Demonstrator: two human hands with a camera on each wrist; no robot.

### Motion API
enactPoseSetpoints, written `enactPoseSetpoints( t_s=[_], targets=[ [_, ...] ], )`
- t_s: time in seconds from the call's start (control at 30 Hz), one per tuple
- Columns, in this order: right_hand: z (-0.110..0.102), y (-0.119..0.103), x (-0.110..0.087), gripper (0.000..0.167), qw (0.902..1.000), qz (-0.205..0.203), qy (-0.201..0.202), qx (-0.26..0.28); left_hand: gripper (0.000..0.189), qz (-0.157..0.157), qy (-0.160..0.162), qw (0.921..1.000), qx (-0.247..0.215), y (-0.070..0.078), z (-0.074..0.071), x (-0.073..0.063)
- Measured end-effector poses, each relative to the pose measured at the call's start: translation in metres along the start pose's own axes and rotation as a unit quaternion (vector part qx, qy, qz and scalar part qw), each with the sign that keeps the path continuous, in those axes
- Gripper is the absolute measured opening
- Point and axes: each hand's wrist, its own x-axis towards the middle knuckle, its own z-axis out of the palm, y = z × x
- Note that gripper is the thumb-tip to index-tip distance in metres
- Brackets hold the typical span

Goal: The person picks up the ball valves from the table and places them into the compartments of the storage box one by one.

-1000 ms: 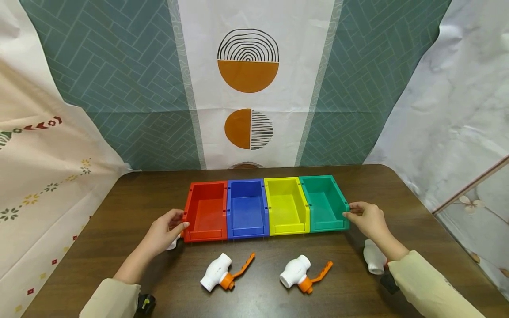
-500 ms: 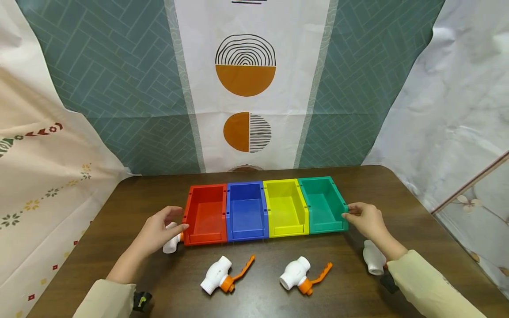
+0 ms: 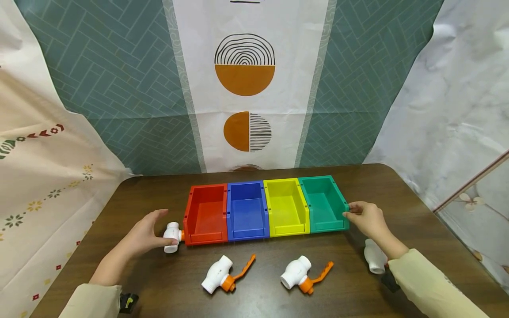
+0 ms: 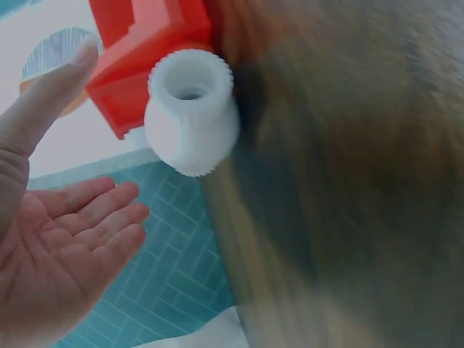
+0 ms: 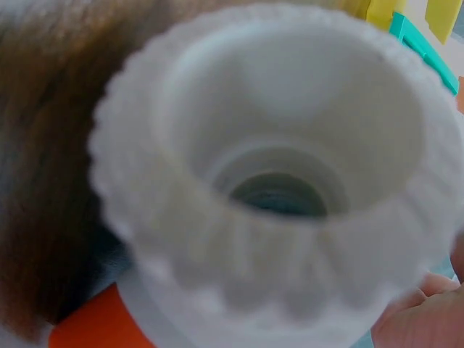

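Observation:
A row of joined bins lies on the table: a red bin [image 3: 207,238], a blue bin [image 3: 248,232], a yellow bin [image 3: 289,229] and a green bin [image 3: 330,226]. My right hand [image 3: 370,221] pinches the green bin's right edge. Left of the red bin, my left hand [image 3: 145,234] is spread, thumb apart from the fingers, around the side of a white ball valve [image 3: 172,238]. In the left wrist view, a gap shows between that hand and the valve [image 4: 192,112]. Another white valve [image 3: 374,256] lies under my right forearm, partly hidden; its ribbed mouth [image 5: 275,268] fills the right wrist view.
Two white ball valves with orange handles, one left [image 3: 218,274] and one right [image 3: 297,271], lie in front of the bins. Behind the brown table [image 3: 254,304] hangs a patterned cloth [image 3: 254,101].
My left hand has let go of the red bin's left edge and moved left, opening wider and uncovering the valve there. The right hand stays at the green bin.

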Motion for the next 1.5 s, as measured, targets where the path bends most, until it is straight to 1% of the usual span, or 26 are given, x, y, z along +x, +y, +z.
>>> enactPoseSetpoints(
  t_s=[0.13, 0.3, 0.43, 0.57, 0.63, 0.77, 0.93, 1.23, 1.5],
  targets=[
    [-0.001, 0.0, 0.0, 0.031, 1.0, -0.001, 0.0, -0.001, 0.093, 0.006, -0.014, 0.9999, -0.002, -0.006, 0.006, -0.002],
    [-0.001, 0.0, 0.0, 0.031, 1.0, -0.003, 0.001, -0.001, 0.097, -0.001, -0.033, 0.9993, -0.015, -0.011, 0.012, -0.003],
    [0.0, 0.0, 0.0, 0.031, 1.0, -0.001, 0.0, 0.0, 0.095, 0.009, -0.044, 0.9987, -0.024, -0.014, 0.014, -0.002],
    [0.0, 0.0, 0.0, 0.03, 1.0, -0.001, -0.001, -0.002, 0.092, 0.011, -0.059, 0.998, -0.019, -0.016, 0.016, -0.002],
    [0.0, 0.0, 0.0, 0.03, 1.0, -0.001, -0.002, -0.002, 0.091, 0.008, -0.061, 0.998, -0.012, -0.017, 0.016, -0.001],
    [0.0, 0.0, 0.0, 0.03, 1.0, -0.002, -0.001, -0.002, 0.088, 0.006, -0.057, 0.9983, -0.006, -0.017, 0.016, -0.001],
    [0.001, 0.001, 0.001, 0.03, 1.0, -0.002, 0.003, -0.003, 0.085, 0.013, -0.048, 0.9987, -0.003, -0.016, 0.016, 0.0],
    [0.001, 0.001, 0.001, 0.032, 1.0, 0.001, -0.002, -0.004, 0.083, 0.035, -0.032, 0.9989, 0.005, -0.018, 0.02, -0.002],
    [0.0, 0.001, 0.001, 0.033, 1.0, 0.003, -0.004, -0.005, 0.081, 0.045, -0.008, 0.9987, 0.022, -0.017, 0.021, -0.005]
  ],
)
